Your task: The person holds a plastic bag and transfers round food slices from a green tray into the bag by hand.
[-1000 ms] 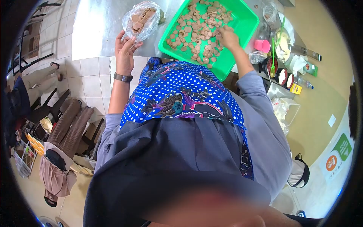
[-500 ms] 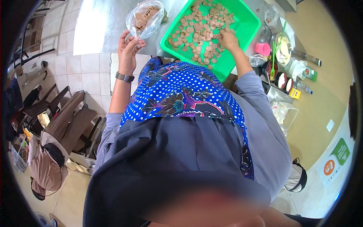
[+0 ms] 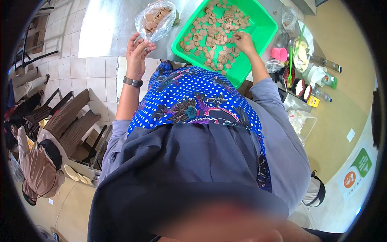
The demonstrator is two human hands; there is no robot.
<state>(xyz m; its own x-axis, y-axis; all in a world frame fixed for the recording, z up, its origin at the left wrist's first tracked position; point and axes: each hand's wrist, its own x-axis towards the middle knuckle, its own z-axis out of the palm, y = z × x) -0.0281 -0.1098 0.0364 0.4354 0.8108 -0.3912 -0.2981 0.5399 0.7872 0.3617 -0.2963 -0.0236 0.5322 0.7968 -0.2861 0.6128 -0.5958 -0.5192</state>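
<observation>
A green tray [image 3: 262, 30] holds many small brown discs [image 3: 217, 38], spread over its bottom. Over the discs, at the right of the pile, is my right hand [image 3: 244, 42], its fingers pinched together; what they hold is too small to make out. To the tray's left, a clear plastic bag [image 3: 156, 20] with brown discs inside rests on the metal table [image 3: 109, 32]. My left hand [image 3: 138, 51] grips the near edge of the bag between thumb and finger.
Right of the tray stand a pink cup [image 3: 279, 54], a bowl with a green-handled utensil [image 3: 301, 54], dark round containers [image 3: 298, 86] and a yellow box [image 3: 313, 101]. Another person [image 3: 38, 171] is at the lower left, near chairs.
The bag and my left hand sit slightly further right in view. My right hand has risen a little over the discs. People at the left have shifted leftward.
</observation>
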